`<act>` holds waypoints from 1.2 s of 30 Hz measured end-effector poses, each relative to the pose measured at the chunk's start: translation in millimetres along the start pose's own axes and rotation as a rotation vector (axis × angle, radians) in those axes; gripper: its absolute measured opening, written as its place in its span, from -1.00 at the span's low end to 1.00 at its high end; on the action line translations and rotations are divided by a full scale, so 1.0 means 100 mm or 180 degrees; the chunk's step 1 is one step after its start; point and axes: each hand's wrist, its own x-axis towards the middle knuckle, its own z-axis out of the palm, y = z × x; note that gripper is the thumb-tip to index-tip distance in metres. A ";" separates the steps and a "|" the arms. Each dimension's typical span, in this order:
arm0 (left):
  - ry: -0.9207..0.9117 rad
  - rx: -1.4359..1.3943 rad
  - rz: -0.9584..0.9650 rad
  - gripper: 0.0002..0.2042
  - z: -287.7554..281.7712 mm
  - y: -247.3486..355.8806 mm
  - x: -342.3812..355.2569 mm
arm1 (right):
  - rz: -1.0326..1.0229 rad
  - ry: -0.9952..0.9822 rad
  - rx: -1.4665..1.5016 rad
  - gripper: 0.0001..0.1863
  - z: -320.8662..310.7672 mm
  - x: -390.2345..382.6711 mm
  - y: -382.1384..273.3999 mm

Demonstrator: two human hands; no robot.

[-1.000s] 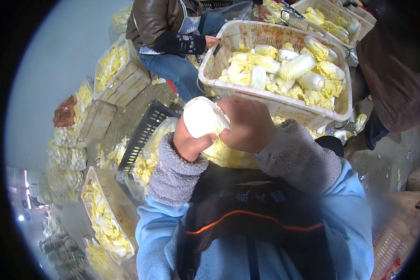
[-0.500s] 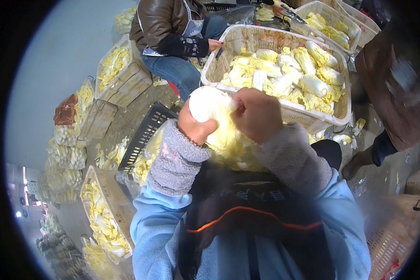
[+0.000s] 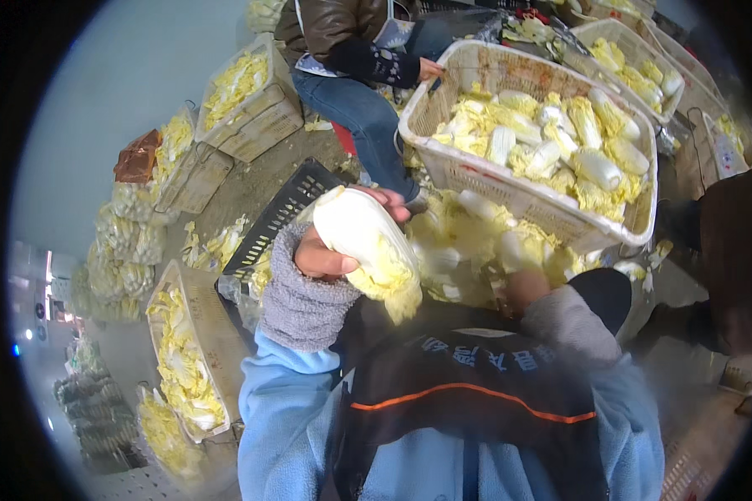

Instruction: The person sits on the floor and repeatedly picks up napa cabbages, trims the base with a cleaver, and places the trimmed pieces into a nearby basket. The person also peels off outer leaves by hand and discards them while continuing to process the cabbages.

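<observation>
My left hand (image 3: 319,255) is closed around a napa cabbage (image 3: 361,236), its white base up and its yellow leafy end hanging toward my lap. My right hand (image 3: 526,290) is low on the right, against loose yellow cabbage leaves (image 3: 468,242) heaped in front of my knees. Motion smears its fingers, and I cannot make out whether anything is in them. Just beyond the heap, a large cream plastic crate (image 3: 510,185) carries many trimmed cabbages (image 3: 597,169).
A co-worker's hand (image 3: 430,69) rests on the big crate's left rim. Left of me are a black slatted crate (image 3: 280,213) and a cream crate of leaves (image 3: 213,351). More crates (image 3: 263,125) line the left wall, beside bagged cabbages (image 3: 121,280). Another person's dark clothing (image 3: 735,250) shows at right.
My right hand has left the cabbage and dropped down to the right, onto the leaves. The cabbage stays in my left hand, now tilted with its leaves downward. The whole view has shifted.
</observation>
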 end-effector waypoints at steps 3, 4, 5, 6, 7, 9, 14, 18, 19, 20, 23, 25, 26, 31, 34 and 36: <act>-0.0302 0.0388 -0.0119 -0.19 0.01 -0.04 0.05 | -0.0371 -0.0610 0.0137 -0.65 0.22 -0.08 -0.03; -0.0492 0.0324 -0.0018 -0.18 0.03 -0.05 0.01 | -0.0322 -0.0754 0.0097 -0.64 0.26 -0.07 -0.05; -0.0706 0.0036 0.0266 -0.09 0.06 -0.11 0.01 | -0.0295 -0.0711 0.0072 -0.63 0.30 -0.07 -0.04; -0.0662 -0.0464 0.0264 -0.08 0.09 -0.16 -0.03 | -0.0269 -0.0980 -0.0043 -0.64 0.32 -0.02 -0.03; -0.0668 -0.0917 0.0264 -0.07 0.12 -0.21 -0.09 | -0.0219 -0.0965 -0.0070 -0.65 0.34 0.01 -0.04; -0.0360 -0.1646 0.0018 -0.06 0.20 -0.31 -0.27 | -0.0075 -0.0818 -0.0137 -0.67 0.34 0.10 -0.04; 0.0169 -0.1179 -0.0380 -0.09 0.31 -0.42 -0.52 | 0.0408 -0.0312 0.1182 -0.71 0.07 -0.02 0.18; 0.0408 -0.0657 0.0045 -0.27 0.30 -0.26 -0.40 | 0.0138 -0.0884 0.5005 -0.72 -0.19 -0.71 0.53; 0.0138 -0.0600 0.0174 -0.28 0.24 -0.19 -0.32 | -0.0134 -0.0750 0.5073 -0.65 -0.21 -0.87 0.56; -0.0161 -0.0587 0.0353 -0.29 0.19 -0.15 -0.25 | -0.0392 -0.0498 0.5194 -0.57 -0.22 -0.99 0.57; -0.0877 -0.0756 0.0152 -0.26 0.08 -0.23 -0.11 | -0.1226 0.0730 0.4686 -0.50 -0.28 -1.06 0.46; -0.1137 -0.0990 -0.0176 -0.19 0.11 -0.43 -0.06 | -0.0546 0.1476 0.3887 -0.55 -0.38 -0.96 0.36; -0.0939 -0.1013 -0.0794 -0.17 0.18 -0.49 -0.11 | -0.0688 0.2415 0.3057 -0.65 -0.43 -0.93 0.29; -0.0899 0.0072 -0.0030 -0.12 0.59 -0.44 0.02 | -0.1236 0.2910 0.2662 -0.69 -0.72 -1.14 0.10; -0.0829 -0.1055 0.0489 -0.32 0.71 -0.62 0.27 | -0.2041 0.2885 0.2481 -0.64 -0.84 -1.31 0.00; -0.0616 -0.2604 0.1074 -0.36 0.76 -0.77 0.28 | -0.2237 0.2927 0.1880 -0.60 -0.90 -1.38 -0.04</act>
